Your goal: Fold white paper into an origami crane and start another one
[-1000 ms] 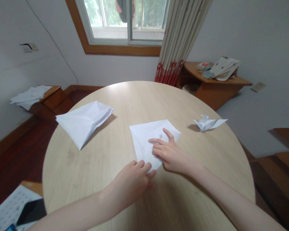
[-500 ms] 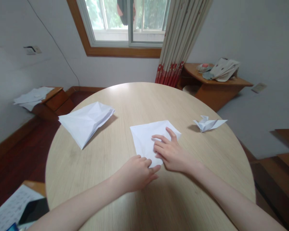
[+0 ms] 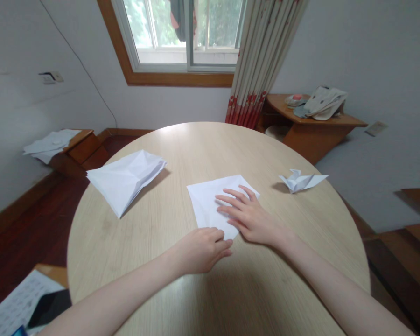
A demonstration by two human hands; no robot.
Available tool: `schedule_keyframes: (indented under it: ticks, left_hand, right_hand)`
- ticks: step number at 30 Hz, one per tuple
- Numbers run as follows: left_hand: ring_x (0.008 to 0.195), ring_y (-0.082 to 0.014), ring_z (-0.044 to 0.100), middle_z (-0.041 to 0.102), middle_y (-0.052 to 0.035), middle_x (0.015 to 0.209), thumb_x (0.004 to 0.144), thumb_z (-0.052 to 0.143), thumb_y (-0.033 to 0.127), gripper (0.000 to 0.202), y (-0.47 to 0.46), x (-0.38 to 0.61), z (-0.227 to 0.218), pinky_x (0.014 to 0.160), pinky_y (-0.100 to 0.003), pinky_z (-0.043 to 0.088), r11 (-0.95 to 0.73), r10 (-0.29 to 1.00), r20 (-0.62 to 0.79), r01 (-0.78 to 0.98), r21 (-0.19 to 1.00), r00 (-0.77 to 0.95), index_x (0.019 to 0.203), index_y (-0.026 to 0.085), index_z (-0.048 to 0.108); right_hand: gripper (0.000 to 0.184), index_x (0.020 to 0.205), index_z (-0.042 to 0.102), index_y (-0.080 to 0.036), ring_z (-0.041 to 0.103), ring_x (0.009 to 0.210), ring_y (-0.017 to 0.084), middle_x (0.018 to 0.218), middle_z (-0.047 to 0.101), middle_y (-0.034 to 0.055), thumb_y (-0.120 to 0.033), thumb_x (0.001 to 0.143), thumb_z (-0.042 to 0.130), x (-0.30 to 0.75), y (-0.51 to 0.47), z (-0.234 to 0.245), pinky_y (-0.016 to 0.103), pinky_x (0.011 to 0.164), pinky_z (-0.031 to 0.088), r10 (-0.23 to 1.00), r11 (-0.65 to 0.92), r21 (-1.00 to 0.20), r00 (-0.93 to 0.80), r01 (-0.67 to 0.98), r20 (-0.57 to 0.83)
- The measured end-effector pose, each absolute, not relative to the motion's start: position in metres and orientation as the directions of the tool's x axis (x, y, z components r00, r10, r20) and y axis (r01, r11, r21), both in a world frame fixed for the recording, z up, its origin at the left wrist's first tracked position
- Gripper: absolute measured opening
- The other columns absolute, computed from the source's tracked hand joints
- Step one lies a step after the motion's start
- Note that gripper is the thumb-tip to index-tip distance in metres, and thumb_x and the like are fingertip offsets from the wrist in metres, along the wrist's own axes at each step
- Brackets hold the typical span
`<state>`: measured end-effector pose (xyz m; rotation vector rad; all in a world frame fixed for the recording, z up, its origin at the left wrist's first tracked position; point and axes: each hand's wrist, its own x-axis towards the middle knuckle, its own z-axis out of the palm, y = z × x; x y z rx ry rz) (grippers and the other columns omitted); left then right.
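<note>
Your right hand (image 3: 252, 220): open, fingers spread flat on the white folded paper sheet (image 3: 208, 199), frame centre. Your left hand (image 3: 200, 250): loosely curled at the sheet's lower corner, grip unclear. Round pale wooden surface (image 3: 196, 144) beneath. Creased white paper stack (image 3: 126, 178), centre left; small folded white paper figure (image 3: 301, 181), centre right.

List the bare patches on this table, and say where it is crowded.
Bare: the far table beyond the stack and the paper figure; the near-left edge, before the stack; the near-right edge, before the paper figure. Crowded: the middle, with right hand and left hand at the sheet.
</note>
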<state>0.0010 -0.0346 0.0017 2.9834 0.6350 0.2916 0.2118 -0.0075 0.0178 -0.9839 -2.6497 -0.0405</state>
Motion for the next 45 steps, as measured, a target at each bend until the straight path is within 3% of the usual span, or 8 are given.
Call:
schedule_keyframes:
  ticks: [8,34,38,45]
  left_hand:
    - [0.072,-0.0182,0.062,0.064,-0.0046,0.078,0.100,0.039,0.031,0.030,-0.034,0.005,0.000,0.063,-0.028,0.049,-0.916,0.401,0.172,0.391,0.094,0.900,0.112,0.012,0.059]
    - [0.076,-0.0212,0.065,0.064,-0.0063,0.083,0.100,0.041,0.035,0.035,-0.039,0.020,-0.002,0.063,-0.031,0.051,-0.866,0.500,0.080,0.495,0.075,0.862,0.124,0.012,0.051]
    - [0.078,-0.0216,0.064,0.064,-0.0067,0.085,0.098,0.043,0.037,0.038,-0.040,0.020,-0.002,0.065,-0.032,0.051,-0.865,0.501,0.077,0.498,0.059,0.862,0.126,0.011,0.050]
    - [0.081,-0.0226,0.060,0.060,-0.0075,0.087,0.096,0.047,0.039,0.042,-0.046,0.015,0.001,0.066,-0.032,0.050,-0.861,0.508,0.060,0.505,0.062,0.859,0.127,0.010,0.047]
  right_hand:
    - [0.036,0.122,0.058,-0.022,0.031,0.137,0.024,0.143,0.048,0.0063,-0.011,0.092,0.039,0.216,-0.006,0.024,0.052,0.111,0.026,0.655,0.750,-0.132,-0.698,0.649,0.290]
    - [0.042,0.123,0.058,-0.023,0.033,0.135,0.024,0.142,0.049,0.0057,-0.008,0.087,0.042,0.217,-0.005,0.026,0.052,0.108,0.030,0.667,0.740,-0.150,-0.688,0.655,0.286]
    - [0.035,0.117,0.061,-0.022,0.033,0.135,0.025,0.142,0.050,0.0056,-0.011,0.090,0.043,0.216,-0.007,0.026,0.052,0.109,0.026,0.668,0.738,-0.126,-0.688,0.663,0.284]
    - [0.020,0.104,0.067,-0.024,0.031,0.136,0.029,0.136,0.056,0.0036,-0.023,0.086,0.057,0.213,-0.008,0.018,0.058,0.112,0.009,0.662,0.733,-0.069,-0.686,0.677,0.303]
